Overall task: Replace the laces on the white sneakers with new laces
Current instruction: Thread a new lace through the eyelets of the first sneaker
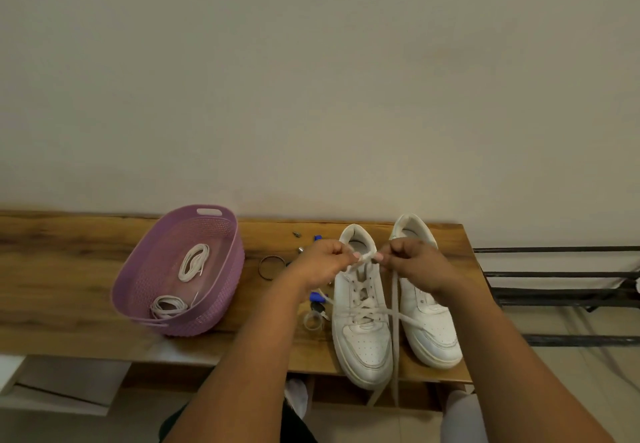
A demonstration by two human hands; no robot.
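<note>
Both hands [320, 262] [417, 262] hiding pinched lace [363, 259] ends.

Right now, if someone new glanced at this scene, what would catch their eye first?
Probably the two hands meeting over the left sneaker: the left hand and the right hand both pinch its lace near the collar. Next, the purple basket on the left of the wooden table, with two coiled white laces inside.

- Table [69, 269]: wood, grained, slight sheen.
- Basket [221, 290]: purple plastic, woven texture.
- Sneakers [363, 345]: white, smooth, leather-like, matt.
- Laces [194, 262]: cloth.
</note>
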